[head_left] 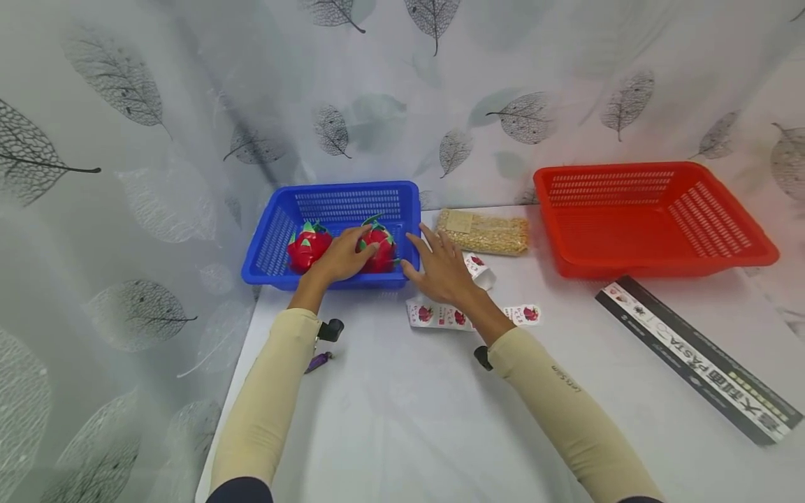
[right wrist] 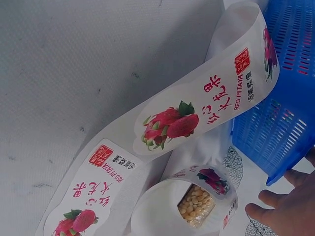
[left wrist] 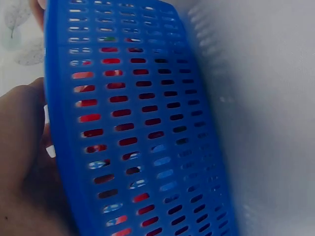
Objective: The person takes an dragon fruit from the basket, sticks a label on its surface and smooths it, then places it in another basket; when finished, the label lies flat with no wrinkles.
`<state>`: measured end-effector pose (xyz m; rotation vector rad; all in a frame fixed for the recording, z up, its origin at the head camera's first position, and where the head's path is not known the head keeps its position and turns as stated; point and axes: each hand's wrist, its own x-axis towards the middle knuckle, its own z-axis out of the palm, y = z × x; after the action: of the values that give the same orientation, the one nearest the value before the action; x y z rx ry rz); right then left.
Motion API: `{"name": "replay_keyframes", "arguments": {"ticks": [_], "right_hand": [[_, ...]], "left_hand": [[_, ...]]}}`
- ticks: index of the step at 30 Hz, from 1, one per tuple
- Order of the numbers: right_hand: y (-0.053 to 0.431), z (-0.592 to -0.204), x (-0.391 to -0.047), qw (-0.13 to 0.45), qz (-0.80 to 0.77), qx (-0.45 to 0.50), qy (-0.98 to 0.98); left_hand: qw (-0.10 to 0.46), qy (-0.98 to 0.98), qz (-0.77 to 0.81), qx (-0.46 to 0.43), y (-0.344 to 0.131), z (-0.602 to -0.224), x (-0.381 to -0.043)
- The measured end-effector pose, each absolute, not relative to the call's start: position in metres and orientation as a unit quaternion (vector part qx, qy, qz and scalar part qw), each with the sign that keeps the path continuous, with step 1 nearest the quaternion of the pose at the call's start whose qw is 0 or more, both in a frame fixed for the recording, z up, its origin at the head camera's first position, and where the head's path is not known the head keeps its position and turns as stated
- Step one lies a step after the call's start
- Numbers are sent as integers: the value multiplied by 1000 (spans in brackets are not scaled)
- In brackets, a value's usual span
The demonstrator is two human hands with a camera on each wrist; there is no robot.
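Dragon fruit (head_left: 385,256) beside left fingers (head_left: 358,232), inside blue basket (head_left: 346,202)

Left wrist view: dragon fruits (left wrist: 89,118) mostly hidden behind the blue basket (left wrist: 66,123)

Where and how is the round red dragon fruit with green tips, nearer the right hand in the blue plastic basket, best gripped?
Probably grip the dragon fruit around its rounded middle, from above: the basket surrounds it but opens upward, and the green tips look thin.
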<state>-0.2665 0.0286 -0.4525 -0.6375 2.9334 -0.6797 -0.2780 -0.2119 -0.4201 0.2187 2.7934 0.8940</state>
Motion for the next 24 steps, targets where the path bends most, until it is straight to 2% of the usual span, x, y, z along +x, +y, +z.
{"name": "replay_keyframes", "arguments": {"ticks": [24], "right_hand": [[29,-451,-265,40,-222,-202,953]], "left_hand": [[112,949,294,28,-198,-428,-294]]}}
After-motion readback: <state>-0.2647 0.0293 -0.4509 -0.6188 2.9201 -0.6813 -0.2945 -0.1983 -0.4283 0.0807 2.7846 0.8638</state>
